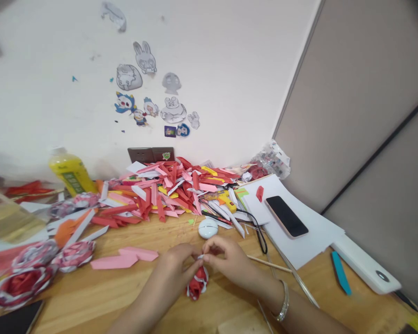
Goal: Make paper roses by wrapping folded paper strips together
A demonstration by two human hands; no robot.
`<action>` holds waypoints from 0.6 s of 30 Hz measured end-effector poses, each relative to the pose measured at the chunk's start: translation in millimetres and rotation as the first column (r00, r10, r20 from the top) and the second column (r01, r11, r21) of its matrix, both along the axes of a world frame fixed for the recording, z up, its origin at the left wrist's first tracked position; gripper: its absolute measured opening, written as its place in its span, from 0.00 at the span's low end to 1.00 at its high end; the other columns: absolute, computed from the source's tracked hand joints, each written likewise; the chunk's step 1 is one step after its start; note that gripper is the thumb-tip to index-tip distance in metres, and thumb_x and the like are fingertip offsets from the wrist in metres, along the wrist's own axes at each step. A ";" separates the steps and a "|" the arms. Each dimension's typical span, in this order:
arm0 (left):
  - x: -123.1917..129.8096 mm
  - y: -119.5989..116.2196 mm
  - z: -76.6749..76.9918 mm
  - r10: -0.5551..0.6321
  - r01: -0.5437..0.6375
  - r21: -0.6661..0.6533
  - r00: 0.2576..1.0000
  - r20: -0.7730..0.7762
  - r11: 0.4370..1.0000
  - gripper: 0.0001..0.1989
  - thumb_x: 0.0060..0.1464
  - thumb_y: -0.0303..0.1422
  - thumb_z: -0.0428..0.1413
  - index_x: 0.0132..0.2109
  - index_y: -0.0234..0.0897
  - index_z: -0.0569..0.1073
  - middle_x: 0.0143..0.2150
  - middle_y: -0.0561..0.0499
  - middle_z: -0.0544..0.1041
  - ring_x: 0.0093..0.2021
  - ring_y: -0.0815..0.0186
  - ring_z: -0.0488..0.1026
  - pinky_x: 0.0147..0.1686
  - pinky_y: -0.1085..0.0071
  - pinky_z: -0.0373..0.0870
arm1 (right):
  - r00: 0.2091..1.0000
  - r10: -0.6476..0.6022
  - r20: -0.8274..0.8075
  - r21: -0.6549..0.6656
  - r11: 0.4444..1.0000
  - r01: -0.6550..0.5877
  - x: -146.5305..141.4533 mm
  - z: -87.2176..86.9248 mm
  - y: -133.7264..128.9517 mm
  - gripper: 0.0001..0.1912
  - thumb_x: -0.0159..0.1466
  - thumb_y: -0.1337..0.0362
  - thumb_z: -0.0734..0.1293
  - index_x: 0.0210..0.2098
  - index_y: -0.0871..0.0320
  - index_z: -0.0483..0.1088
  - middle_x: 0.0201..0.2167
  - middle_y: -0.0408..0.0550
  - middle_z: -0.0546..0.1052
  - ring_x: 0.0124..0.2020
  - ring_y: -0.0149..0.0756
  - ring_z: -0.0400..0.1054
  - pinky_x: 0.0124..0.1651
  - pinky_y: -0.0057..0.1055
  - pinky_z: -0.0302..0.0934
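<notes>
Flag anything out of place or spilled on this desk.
One red paper piece lies alone on the white sheets beside the phone, apart from the jumbled heap of folded strips, so it looks stray. No spill is visible.

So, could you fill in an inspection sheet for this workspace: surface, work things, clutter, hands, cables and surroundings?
Surface: wooden tabletop, bare in the front, crowded toward the wall.
Work things: red-and-white paper flower just below the fingertips; pink folded strips left of it.
Clutter: heap of folded paper, yellow bottle, phone on white sheets.
Hands: left hand and right hand meet, fingertips pinching a small white bit; whether it belongs to the flower is unclear.
Cables: black cord loops near the yellow glue gun.
Surroundings: white wall with cartoon cutouts; grey partition on the right.
</notes>
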State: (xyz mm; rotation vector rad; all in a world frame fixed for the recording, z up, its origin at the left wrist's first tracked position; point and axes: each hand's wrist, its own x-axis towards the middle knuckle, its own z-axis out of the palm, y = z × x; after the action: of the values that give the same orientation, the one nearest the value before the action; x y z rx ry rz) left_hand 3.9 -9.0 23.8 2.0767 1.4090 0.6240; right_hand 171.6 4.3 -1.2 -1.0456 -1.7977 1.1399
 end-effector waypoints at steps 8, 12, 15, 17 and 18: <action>1.4 -1.1 5.5 -0.007 0.011 -0.065 0.998 0.064 0.998 0.10 0.52 0.30 0.50 0.35 0.37 0.76 0.32 0.50 0.81 0.34 0.63 0.75 0.35 0.73 0.66 | 0.999 0.000 -0.038 -0.038 0.999 -0.002 1.4 -4.3 1.2 0.02 0.58 0.67 0.65 0.31 0.59 0.68 0.29 0.43 0.71 0.32 0.32 0.65 0.36 0.27 0.58; 0.4 1.2 -0.2 0.034 -0.018 -0.104 0.987 0.157 0.994 0.08 0.50 0.31 0.52 0.32 0.37 0.76 0.31 0.51 0.80 0.32 0.63 0.75 0.33 0.73 0.66 | 0.999 0.006 -0.050 -0.045 0.999 -0.008 1.3 -6.0 1.5 0.02 0.58 0.67 0.64 0.30 0.60 0.67 0.28 0.42 0.70 0.31 0.31 0.64 0.35 0.26 0.58; -0.2 4.0 -6.9 0.072 -0.045 -0.122 0.972 0.224 0.992 0.08 0.50 0.34 0.53 0.28 0.37 0.74 0.26 0.52 0.78 0.29 0.64 0.73 0.29 0.74 0.66 | 0.995 0.021 -0.095 -0.071 0.997 -0.027 1.8 -9.0 2.4 0.02 0.58 0.67 0.65 0.30 0.59 0.66 0.28 0.42 0.69 0.31 0.30 0.64 0.34 0.25 0.57; -0.7 6.4 -12.0 0.098 -0.066 -0.128 0.959 0.265 0.990 0.09 0.49 0.36 0.53 0.26 0.36 0.72 0.24 0.53 0.75 0.27 0.65 0.71 0.27 0.74 0.64 | 0.991 0.031 -0.127 -0.100 0.994 -0.044 2.1 -10.9 3.1 0.04 0.57 0.66 0.66 0.31 0.59 0.67 0.28 0.42 0.70 0.31 0.30 0.64 0.34 0.25 0.57; -1.0 7.5 -14.4 0.112 -0.076 -0.134 0.951 0.288 0.988 0.09 0.49 0.36 0.53 0.26 0.36 0.71 0.23 0.54 0.74 0.26 0.66 0.70 0.26 0.74 0.64 | 0.989 0.038 -0.141 -0.116 0.992 -0.055 2.1 -11.6 3.4 0.05 0.57 0.66 0.66 0.32 0.59 0.67 0.28 0.42 0.70 0.31 0.30 0.64 0.34 0.25 0.57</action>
State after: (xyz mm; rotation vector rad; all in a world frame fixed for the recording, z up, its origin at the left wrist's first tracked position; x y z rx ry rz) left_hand 2.9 -1.4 9.4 1.7461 1.3417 0.8291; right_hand 173.8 7.8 -12.8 -0.9712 -1.6695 1.3298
